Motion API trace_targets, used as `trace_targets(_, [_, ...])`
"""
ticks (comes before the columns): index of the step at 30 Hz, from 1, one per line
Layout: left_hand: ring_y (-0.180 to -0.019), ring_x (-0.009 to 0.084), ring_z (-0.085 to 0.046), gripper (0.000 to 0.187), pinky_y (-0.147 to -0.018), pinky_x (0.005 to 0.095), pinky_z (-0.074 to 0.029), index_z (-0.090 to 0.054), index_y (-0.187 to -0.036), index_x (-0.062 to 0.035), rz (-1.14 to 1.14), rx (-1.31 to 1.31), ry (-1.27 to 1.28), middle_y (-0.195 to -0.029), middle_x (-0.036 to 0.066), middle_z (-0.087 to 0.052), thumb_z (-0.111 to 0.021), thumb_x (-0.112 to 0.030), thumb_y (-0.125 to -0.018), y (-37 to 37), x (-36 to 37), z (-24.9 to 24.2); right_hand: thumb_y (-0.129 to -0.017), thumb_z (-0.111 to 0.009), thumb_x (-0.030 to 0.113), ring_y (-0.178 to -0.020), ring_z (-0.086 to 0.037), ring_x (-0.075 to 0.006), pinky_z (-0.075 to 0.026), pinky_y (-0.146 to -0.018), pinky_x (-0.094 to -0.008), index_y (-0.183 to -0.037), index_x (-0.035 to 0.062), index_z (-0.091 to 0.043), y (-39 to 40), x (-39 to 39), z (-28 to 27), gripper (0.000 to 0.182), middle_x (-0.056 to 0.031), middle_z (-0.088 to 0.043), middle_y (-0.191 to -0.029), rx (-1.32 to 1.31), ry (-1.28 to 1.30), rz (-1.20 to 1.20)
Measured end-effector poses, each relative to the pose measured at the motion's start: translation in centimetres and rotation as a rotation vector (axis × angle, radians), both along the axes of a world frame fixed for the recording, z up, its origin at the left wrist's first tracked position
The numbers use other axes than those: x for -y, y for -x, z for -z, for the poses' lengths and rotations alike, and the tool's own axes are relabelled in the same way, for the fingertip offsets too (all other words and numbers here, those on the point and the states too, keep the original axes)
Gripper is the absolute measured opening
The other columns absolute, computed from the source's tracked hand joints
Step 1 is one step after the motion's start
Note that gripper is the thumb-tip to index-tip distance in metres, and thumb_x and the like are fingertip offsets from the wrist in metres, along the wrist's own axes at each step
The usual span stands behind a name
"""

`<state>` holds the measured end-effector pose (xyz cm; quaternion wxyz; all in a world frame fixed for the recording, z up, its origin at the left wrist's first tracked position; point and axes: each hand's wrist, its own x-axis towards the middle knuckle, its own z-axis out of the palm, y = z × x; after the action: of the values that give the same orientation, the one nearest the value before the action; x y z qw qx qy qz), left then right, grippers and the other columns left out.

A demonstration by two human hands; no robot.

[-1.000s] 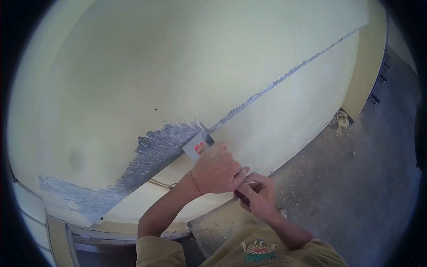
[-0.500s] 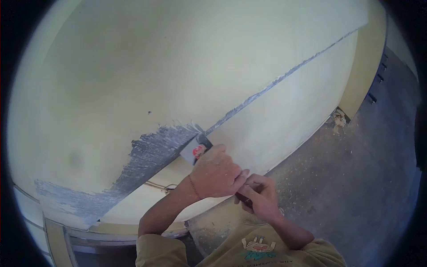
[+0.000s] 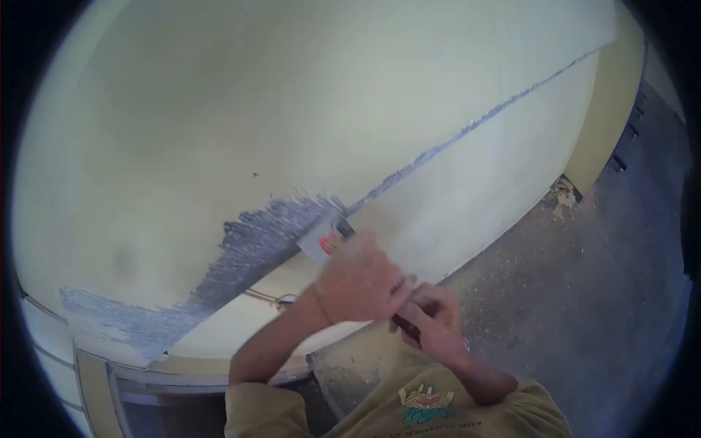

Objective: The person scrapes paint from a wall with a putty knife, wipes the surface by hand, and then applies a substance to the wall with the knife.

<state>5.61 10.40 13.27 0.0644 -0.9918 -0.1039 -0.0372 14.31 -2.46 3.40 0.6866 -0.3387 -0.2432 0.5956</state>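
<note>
A scraper (image 3: 315, 242) with a flat grey blade and a red mark lies against the pale wall at the lower edge of a rough grey patch (image 3: 255, 244). My left hand (image 3: 358, 281), slightly blurred, is closed around the scraper just behind the blade, hiding its middle. My right hand (image 3: 436, 317) is close beside the left and closed on a dark red handle end (image 3: 406, 328). This end lines up with the blade and looks like part of the same scraper, though the join is covered by my fingers.
A narrow grey strip (image 3: 467, 130) runs up and right across the wall (image 3: 219, 95) from the patch. Below is a concrete floor (image 3: 540, 292) with pale crumbs. A brownish cord (image 3: 266, 297) shows near my left forearm. A broken spot (image 3: 565, 193) marks the wall's base.
Both hands and the scraper stay together at the lower edge of the grey patch, the left hand now blurred. The whole view has shifted slightly, moving the wall a little rightward in frame.
</note>
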Motion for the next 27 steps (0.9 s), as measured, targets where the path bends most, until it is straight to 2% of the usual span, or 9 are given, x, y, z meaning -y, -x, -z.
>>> trace_targets(3, [-0.046, 0.0281, -0.048, 0.041, -0.062, 0.0378, -0.039, -0.057, -0.046, -0.0092, 0.019, -0.102, 0.052, -0.045, 0.013, -0.051, -0.058, -0.028, -0.082, 0.1, -0.4, 1.0, -0.091, -0.06, 0.006, -0.041, -0.047, -0.0081, -0.032, -0.035, -0.0227, -0.08, 0.0014, -0.056, 0.5, -1.2, -0.3, 0.013, -0.0129, -0.062, -0.065, 0.031, -0.008, 0.033])
trace_targets(5, [-0.044, 0.0278, -0.048, 0.038, -0.06, 0.0375, -0.038, -0.056, -0.047, -0.0093, 0.035, -0.02, 0.075, -0.045, 0.011, -0.05, -0.061, -0.024, -0.081, 0.4, -0.8, -0.8, -0.092, -0.059, 0.007, -0.041, -0.047, -0.0081, -0.032, -0.035, -0.0227, -0.08, 0.0014, -0.056, 0.7, -1.1, -0.5, 0.013, -0.013, -0.063, -0.065, 0.008, -0.025, 0.048])
trace_targets(8, [-0.044, 0.0273, -0.048, 0.038, -0.06, 0.0365, -0.038, -0.056, -0.047, -0.0088, 0.077, 0.05, 0.048, -0.045, 0.011, -0.05, -0.061, -0.024, -0.082, 0.0, -0.6, 0.1, -0.091, -0.063, 0.01, -0.045, -0.048, -0.0062, -0.033, -0.038, -0.0221, -0.081, 0.0002, -0.059, -0.1, -0.5, -0.7, 0.014, -0.0092, -0.063, -0.065, -0.03, -0.014, 0.025])
trace_targets(11, [-0.044, 0.0267, -0.049, 0.037, -0.061, 0.0358, -0.038, -0.056, -0.048, -0.0088, 0.056, -0.011, 0.024, -0.044, 0.01, -0.049, -0.061, -0.023, -0.082, -0.4, -0.3, 0.5, -0.091, -0.063, 0.009, -0.044, -0.048, -0.0063, -0.032, -0.037, -0.0221, -0.08, 0.0001, -0.059, -0.4, -0.7, -0.5, 0.014, -0.0091, -0.063, -0.065, 0.042, -0.006, 0.034])
trace_targets(15, [-0.043, 0.027, -0.049, 0.038, -0.061, 0.0357, -0.038, -0.057, -0.048, -0.009, 0.024, -0.011, 0.074, -0.045, 0.011, -0.051, -0.062, -0.024, -0.082, -0.1, -0.3, -1.0, -0.091, -0.062, 0.009, -0.045, -0.048, -0.0062, -0.032, -0.037, -0.0218, -0.081, 0.0001, -0.059, -0.7, -1.2, -1.2, 0.014, -0.0086, -0.062, -0.065, -0.006, -0.018, 0.012])
trace_targets(17, [-0.044, 0.0278, -0.049, 0.037, -0.062, 0.0359, -0.038, -0.057, -0.048, -0.0096, 0.077, 0.017, 0.038, -0.046, 0.011, -0.051, -0.062, -0.025, -0.081, -0.2, -0.3, 0.4, -0.091, -0.062, 0.009, -0.045, -0.049, -0.0063, -0.032, -0.037, -0.0218, -0.081, 0.0001, -0.059, -0.7, -0.8, -1.1, 0.014, -0.0084, -0.062, -0.065, -0.021, -0.028, -0.003])
trace_targets(20, [-0.045, 0.0285, -0.05, 0.037, -0.062, 0.0364, -0.038, -0.057, -0.048, -0.0104, 0.058, 0.098, 0.058, -0.046, 0.011, -0.051, -0.062, -0.025, -0.081, -0.1, -0.9, -1.1, -0.09, -0.063, 0.009, -0.044, -0.048, -0.0062, -0.032, -0.037, -0.0219, -0.082, 0.0008, -0.059, -0.5, -0.7, -1.4, 0.012, -0.0081, -0.062, -0.065, 0.013, 0.041, 0.015])
trace_targets(23, [-0.045, 0.0285, -0.05, 0.036, -0.063, 0.0365, -0.039, -0.057, -0.048, -0.0108, 0.034, -0.029, -0.007, -0.045, 0.011, -0.05, -0.062, -0.025, -0.081, -0.4, -0.3, -1.8, -0.09, -0.063, 0.009, -0.046, -0.048, -0.006, -0.032, -0.037, -0.0219, -0.082, 0.0014, -0.059, 0.1, -0.4, -1.9, 0.012, -0.0074, -0.062, -0.065, -0.032, 0.006, -0.011])
trace_targets(27, [-0.045, 0.0285, -0.049, 0.037, -0.063, 0.0364, -0.039, -0.057, -0.048, -0.0107, 0.08, -0.003, -0.01, -0.045, 0.01, -0.049, -0.062, -0.025, -0.081, -0.3, -0.4, -0.8, -0.091, -0.063, 0.01, -0.046, -0.048, -0.006, -0.033, -0.038, -0.0215, -0.081, 0.0017, -0.059, -0.3, -1.3, -2.4, 0.013, -0.007, -0.062, -0.065, 0.018, -0.042, 0.013])
